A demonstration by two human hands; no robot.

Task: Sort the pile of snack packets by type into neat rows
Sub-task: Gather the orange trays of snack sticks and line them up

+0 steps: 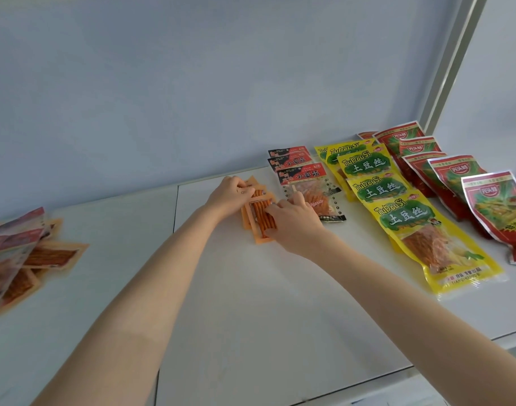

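Small orange packets (258, 213) lie overlapped in a short row at the middle of the white table (250, 303). My left hand (228, 194) pinches the far end of these packets, and my right hand (292, 219) presses curled fingers on their right edge. To the right run three sorted rows: red-and-black packets (302, 171), yellow-green packets (397, 206) and red packets (462, 177). An unsorted pile (22, 253) of orange and red-topped packets sits at the far left.
A pale blue wall rises right behind the rows. A white frame post (453, 68) stands at the back right corner. The table's front edge (426, 364) runs across the lower right. A seam (176, 206) divides two tabletops.
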